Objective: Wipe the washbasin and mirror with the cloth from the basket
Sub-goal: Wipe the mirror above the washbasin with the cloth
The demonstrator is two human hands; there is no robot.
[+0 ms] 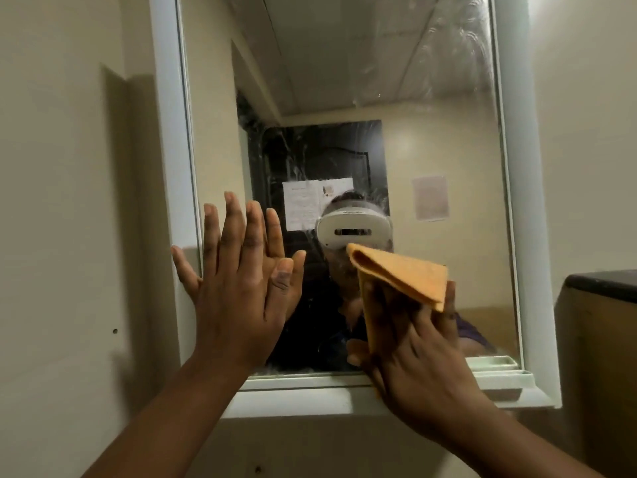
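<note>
A white-framed mirror (431, 132) hangs on the wall in front of me, its glass streaked with wet smears at the top and centre. My left hand (238, 291) is flat with fingers spread against the mirror's lower left corner and frame. My right hand (413, 360) grips a folded orange cloth (403, 274) and holds it against the lower middle of the glass. The cloth's folded corner points up and left. The washbasin is out of view.
A narrow white ledge (310, 395) runs under the mirror, with a pale green soap dish (499, 374) at its right end. A cabinet with a dark top (601, 284) stands at the right edge. Beige wall (69, 201) fills the left.
</note>
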